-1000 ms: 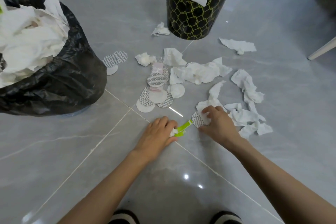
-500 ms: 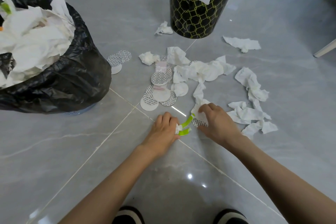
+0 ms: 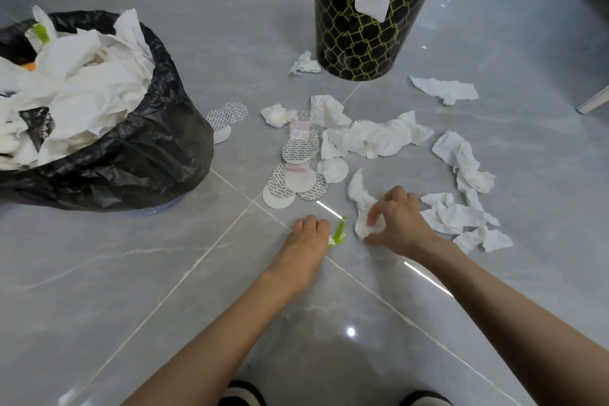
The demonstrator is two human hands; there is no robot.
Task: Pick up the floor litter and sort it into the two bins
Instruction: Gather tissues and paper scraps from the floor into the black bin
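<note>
Head view is showing the bag-lined bin (image 3: pixel 148 155) sitting at the left, heaped with white paper. The patterned bin (image 3: pixel 356 43) is standing well apart from it at the top. Neither is shifting. Between them the loose tissues (image 3: pixel 379 138) and the printed round seals (image 3: pixel 296 150) are lying spread over the grey floor (image 3: pixel 131 273), so by my reading most of the sorting is still waiting.

What is changing is at the hands. The right hand (image 3: pixel 402 221), which a second ago was pinching at one such seal on the tile, is now bunching a long tissue (image 3: pixel 362 204) into its curled fingers. The strip is being drawn in from the pile, and that seal is no longer showing, so I cannot tell whether it is inside the grip. The left hand (image 3: pixel 306 237) is staying low on the floor, fingers curled round a small green scrap (image 3: pixel 339 231) with a white bit at its base. Both hands are loading up, likely ahead of a trip to the bins.

The long tissue is looking thin, white, crumpled and limp, trailing up from the fist. The scrap is looking narrow and bright.
</note>
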